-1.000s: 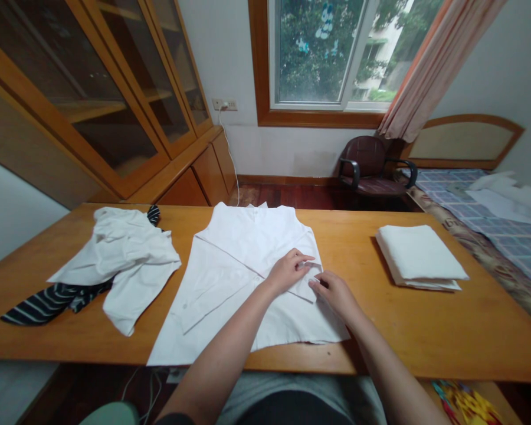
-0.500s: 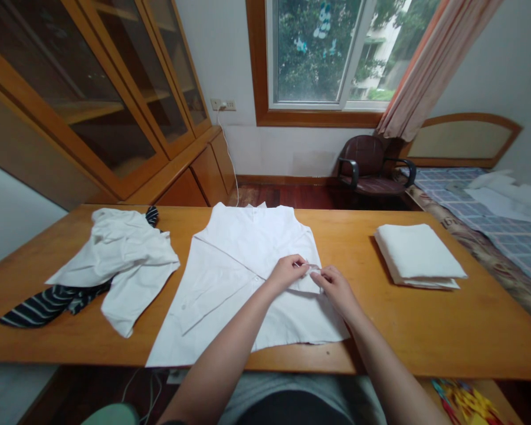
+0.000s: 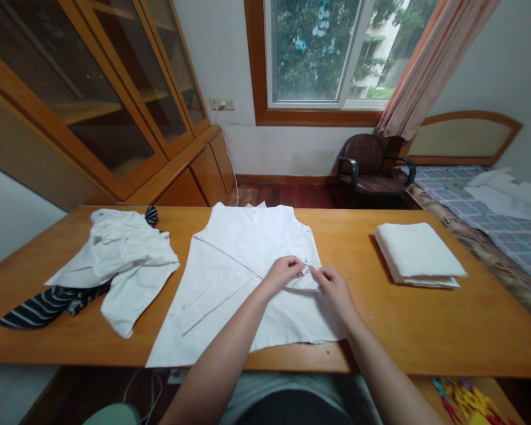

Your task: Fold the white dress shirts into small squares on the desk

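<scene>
A white buttoned shirt lies spread on the wooden table in front of me, collar end at the far edge. Its left-side sleeve is folded diagonally across the body, with the cuff pointing to the near left. Over the right part of the shirt, my left hand is closed in a pinch on the white cloth, seemingly at the other sleeve's end. Close beside it, my right hand pinches the same cloth from the right. The fingertips nearly meet, and the small part between them is hard to make out.
Crumpled white clothing lies on the left of the table, over a dark striped cloth. A folded white cloth stack sits on the right. Beyond the table stand a brown armchair, a glass-door cabinet and a bed.
My fingers have shifted slightly on the cloth at the sleeve end, both hands still pinching it. The shirt body and the other cloths stay where they were.
</scene>
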Motion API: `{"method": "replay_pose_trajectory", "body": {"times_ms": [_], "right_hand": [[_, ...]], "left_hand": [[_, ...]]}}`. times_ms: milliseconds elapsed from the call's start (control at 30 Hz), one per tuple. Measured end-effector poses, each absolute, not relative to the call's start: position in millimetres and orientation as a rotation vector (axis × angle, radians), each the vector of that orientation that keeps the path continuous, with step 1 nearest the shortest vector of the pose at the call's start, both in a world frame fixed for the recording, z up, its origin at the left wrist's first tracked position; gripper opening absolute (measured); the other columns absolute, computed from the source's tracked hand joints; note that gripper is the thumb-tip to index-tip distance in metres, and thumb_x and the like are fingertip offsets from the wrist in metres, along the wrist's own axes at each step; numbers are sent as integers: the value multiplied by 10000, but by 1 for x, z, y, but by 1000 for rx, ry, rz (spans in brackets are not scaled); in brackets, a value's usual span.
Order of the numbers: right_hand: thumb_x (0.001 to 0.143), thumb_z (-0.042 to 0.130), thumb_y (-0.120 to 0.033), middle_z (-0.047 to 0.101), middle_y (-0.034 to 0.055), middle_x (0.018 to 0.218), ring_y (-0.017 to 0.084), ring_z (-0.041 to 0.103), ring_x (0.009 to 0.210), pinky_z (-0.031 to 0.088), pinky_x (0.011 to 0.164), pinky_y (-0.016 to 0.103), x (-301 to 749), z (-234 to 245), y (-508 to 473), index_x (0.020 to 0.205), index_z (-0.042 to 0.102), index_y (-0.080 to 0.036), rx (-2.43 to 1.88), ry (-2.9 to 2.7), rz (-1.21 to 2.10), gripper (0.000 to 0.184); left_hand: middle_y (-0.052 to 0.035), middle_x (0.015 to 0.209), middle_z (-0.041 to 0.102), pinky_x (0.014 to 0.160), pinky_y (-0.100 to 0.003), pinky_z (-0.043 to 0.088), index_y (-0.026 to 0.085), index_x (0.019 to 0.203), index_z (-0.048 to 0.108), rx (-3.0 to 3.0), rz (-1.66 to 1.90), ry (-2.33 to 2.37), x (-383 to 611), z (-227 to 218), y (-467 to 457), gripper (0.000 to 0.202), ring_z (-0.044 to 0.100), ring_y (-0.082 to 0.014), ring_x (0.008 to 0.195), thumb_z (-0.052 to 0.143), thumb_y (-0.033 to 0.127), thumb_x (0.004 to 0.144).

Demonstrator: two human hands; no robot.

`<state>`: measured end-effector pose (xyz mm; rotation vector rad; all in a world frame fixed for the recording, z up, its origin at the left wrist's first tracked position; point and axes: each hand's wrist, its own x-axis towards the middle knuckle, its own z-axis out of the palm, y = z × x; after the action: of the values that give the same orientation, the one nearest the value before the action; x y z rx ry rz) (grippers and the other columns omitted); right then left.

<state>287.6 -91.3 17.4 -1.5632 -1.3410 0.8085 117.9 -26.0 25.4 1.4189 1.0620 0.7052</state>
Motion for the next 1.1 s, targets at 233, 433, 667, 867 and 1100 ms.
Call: {"method": "replay_pose_trajectory", "body": {"times_ms": [233, 433, 667, 867, 1100], "right_hand": [[802, 610, -656, 589, 27, 641, 186, 536, 654, 383, 603, 279, 288, 12, -89, 663, 677, -173, -1588, -1308, 882, 507], [753, 667, -585, 638, 39, 655, 193, 558, 657, 379, 591, 274, 288, 11, -89, 685, 712, -159, -1635, -1277, 927, 434], [764, 647, -523, 637, 35, 661, 192, 559, 667, 384, 607, 278, 286, 15, -89, 676, 706, -160, -1651, -1291, 898, 379], [730, 677, -522, 585, 24, 588, 173, 507, 581, 340, 538, 277, 287, 18, -90, 625, 654, -170, -1601, -1195, 998, 368], [701, 696, -575, 524, 7, 520, 155, 458, 531, 299, 502, 276, 289, 14, -88, 575, 602, -186, -1562, -1153, 1057, 419]], "left_hand": [[-23, 679, 656, 630, -242, 422, 144, 752, 690, 1525, 605, 975, 108, 23, -23, 267, 569, -137, 666, 615, 392, 814], [-26, 680, 648, 638, -243, 429, 139, 766, 690, 1527, 599, 958, 109, 18, -21, 272, 568, -136, 670, 609, 391, 828], [-15, 710, 650, 670, -245, 429, 149, 764, 665, 1553, 638, 932, 109, 17, -22, 246, 566, -132, 681, 605, 378, 833], [-5, 712, 649, 613, -227, 412, 152, 848, 684, 1562, 663, 1006, 111, 18, -24, 240, 552, -121, 644, 593, 374, 845], [-5, 713, 646, 654, -245, 431, 149, 819, 688, 1574, 678, 991, 113, 19, -25, 251, 556, -130, 664, 600, 383, 834]]}}
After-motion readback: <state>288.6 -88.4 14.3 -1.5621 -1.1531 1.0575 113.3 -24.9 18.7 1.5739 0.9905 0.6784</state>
